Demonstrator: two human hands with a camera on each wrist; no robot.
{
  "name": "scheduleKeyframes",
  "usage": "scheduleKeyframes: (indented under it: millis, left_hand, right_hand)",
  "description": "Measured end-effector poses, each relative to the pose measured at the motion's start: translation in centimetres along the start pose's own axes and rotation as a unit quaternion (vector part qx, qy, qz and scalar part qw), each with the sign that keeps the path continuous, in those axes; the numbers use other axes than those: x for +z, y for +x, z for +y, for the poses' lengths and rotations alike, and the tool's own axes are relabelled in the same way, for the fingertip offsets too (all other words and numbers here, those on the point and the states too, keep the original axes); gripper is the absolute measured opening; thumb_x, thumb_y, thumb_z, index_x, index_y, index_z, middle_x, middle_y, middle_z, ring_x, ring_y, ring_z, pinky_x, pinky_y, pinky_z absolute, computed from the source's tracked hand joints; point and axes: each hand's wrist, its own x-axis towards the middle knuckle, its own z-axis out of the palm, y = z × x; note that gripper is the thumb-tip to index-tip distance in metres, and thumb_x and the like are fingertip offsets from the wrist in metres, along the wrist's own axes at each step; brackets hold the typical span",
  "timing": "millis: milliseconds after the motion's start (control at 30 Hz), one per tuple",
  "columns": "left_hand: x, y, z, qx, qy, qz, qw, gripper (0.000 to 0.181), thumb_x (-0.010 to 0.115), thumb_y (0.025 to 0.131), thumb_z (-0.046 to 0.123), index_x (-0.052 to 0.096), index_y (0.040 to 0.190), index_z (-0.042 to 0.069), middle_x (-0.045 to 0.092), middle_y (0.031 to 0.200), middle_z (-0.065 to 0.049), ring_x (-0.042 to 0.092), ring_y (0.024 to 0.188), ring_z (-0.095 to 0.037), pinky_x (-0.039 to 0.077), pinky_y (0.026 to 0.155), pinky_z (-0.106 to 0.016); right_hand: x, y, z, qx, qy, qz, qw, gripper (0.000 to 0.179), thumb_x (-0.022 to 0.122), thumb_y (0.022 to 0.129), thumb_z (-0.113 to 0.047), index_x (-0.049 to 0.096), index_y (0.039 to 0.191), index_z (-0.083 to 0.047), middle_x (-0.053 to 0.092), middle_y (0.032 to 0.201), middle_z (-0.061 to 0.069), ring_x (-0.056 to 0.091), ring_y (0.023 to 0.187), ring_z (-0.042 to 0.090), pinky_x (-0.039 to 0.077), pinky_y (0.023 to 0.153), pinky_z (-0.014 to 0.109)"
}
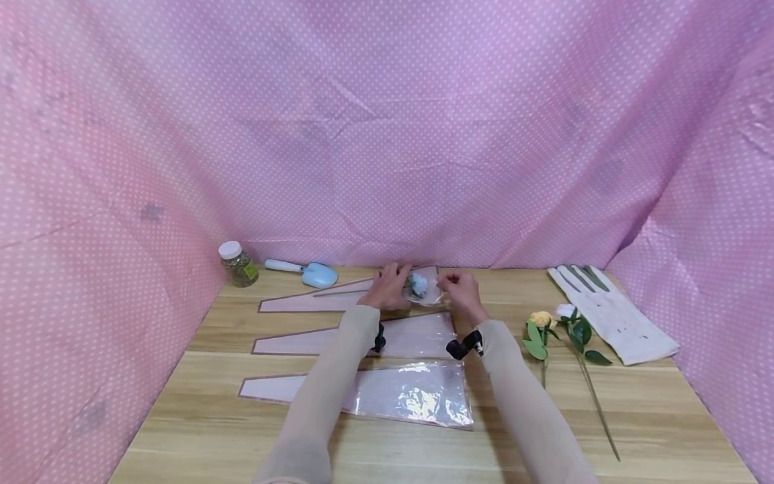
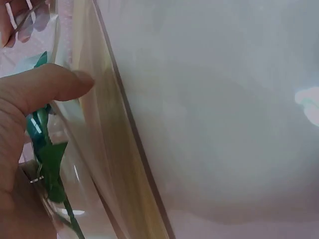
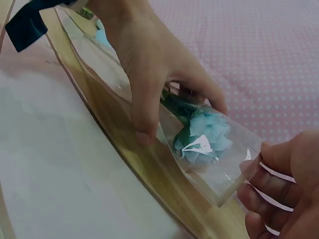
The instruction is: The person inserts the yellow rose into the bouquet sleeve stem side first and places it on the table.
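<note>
A pale blue artificial flower lies inside a clear, tapered flower sleeve at the back of the table. Its green leaves show in the left wrist view, and the stem points left. My left hand grips the sleeve just below the bloom, thumb on the near side and fingers on the far side. At the sleeve's wide end, my right hand pinches the clear film edge between thumb and fingers. Toward me lie two more flat sleeves, a middle one and a front one.
On the left stand a white-lidded jar and a light blue trowel. To the right lie a yellow flower, a white flower and a pale glove. Pink dotted cloth hangs around the table.
</note>
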Motion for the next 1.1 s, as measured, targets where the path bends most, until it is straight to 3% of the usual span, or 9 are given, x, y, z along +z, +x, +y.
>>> scheduleKeyframes:
  millis: [133, 300, 467, 667, 867, 1100]
  left_hand:
    - [0.0, 0.0, -0.4, -0.005, -0.011, 0.001, 0.9999, 0.106, 0.087, 0.075, 0.040, 0.024, 0.159, 0.019, 0.041, 0.145, -0.013, 0.039, 0.135, -0.029, 0.032, 0.111, -0.053]
    - [0.3, 0.0, -0.6, -0.014, -0.016, 0.004, 0.9998, 0.114, 0.089, 0.070, 0.047, 0.022, 0.159, 0.023, 0.038, 0.152, -0.012, 0.036, 0.141, -0.029, 0.029, 0.117, -0.056]
    - [0.4, 0.0, -0.7, -0.012, -0.017, 0.008, 0.9997, 0.116, 0.089, 0.069, 0.047, 0.021, 0.160, 0.022, 0.040, 0.149, -0.012, 0.039, 0.137, -0.029, 0.029, 0.116, -0.054]
    - [0.5, -0.1, -0.8, -0.011, -0.017, 0.007, 0.9998, 0.114, 0.088, 0.073, 0.044, 0.019, 0.160, 0.021, 0.041, 0.149, -0.013, 0.039, 0.138, -0.030, 0.029, 0.118, -0.056]
    - [0.6, -0.1, -0.8, -0.010, -0.026, 0.000, 0.9996, 0.115, 0.087, 0.074, 0.045, 0.016, 0.161, 0.020, 0.033, 0.158, -0.012, 0.033, 0.146, -0.032, 0.024, 0.122, -0.058]
    - [0.6, -0.1, -0.7, -0.022, -0.031, -0.017, 0.9991, 0.115, 0.088, 0.072, 0.046, 0.019, 0.160, 0.018, 0.027, 0.164, -0.010, 0.025, 0.153, -0.029, 0.018, 0.124, -0.058]
  right_hand:
    - [0.2, 0.6, 0.6, -0.008, -0.013, 0.013, 0.9998, 0.018, 0.062, 0.094, -0.009, 0.070, 0.098, 0.006, 0.069, 0.082, 0.009, 0.055, 0.070, 0.005, 0.045, 0.069, 0.018]
    - [0.3, 1.1, 1.0, -0.011, -0.025, 0.017, 0.9995, 0.015, 0.065, 0.091, -0.005, 0.069, 0.101, 0.006, 0.071, 0.091, 0.017, 0.055, 0.071, 0.005, 0.044, 0.068, 0.017]
    - [0.3, 1.2, 1.0, -0.009, 0.010, 0.013, 0.9998, 0.024, 0.063, 0.088, 0.003, 0.064, 0.112, 0.007, 0.072, 0.098, 0.027, 0.057, 0.070, 0.001, 0.045, 0.061, 0.015]
    - [0.4, 1.5, 1.1, 0.013, 0.024, 0.006, 0.9996, 0.031, 0.058, 0.090, 0.007, 0.057, 0.121, 0.006, 0.070, 0.102, 0.030, 0.063, 0.073, 0.012, 0.046, 0.058, 0.015]
    - [0.5, 1.4, 0.9, 0.020, 0.022, 0.001, 0.9996, 0.034, 0.056, 0.089, 0.010, 0.057, 0.123, 0.005, 0.069, 0.104, 0.031, 0.066, 0.076, 0.018, 0.046, 0.059, 0.016]
    - [0.5, 1.3, 1.1, 0.027, 0.031, -0.013, 0.9991, 0.035, 0.059, 0.092, 0.003, 0.055, 0.127, 0.003, 0.067, 0.113, 0.031, 0.064, 0.087, 0.022, 0.049, 0.071, 0.020]
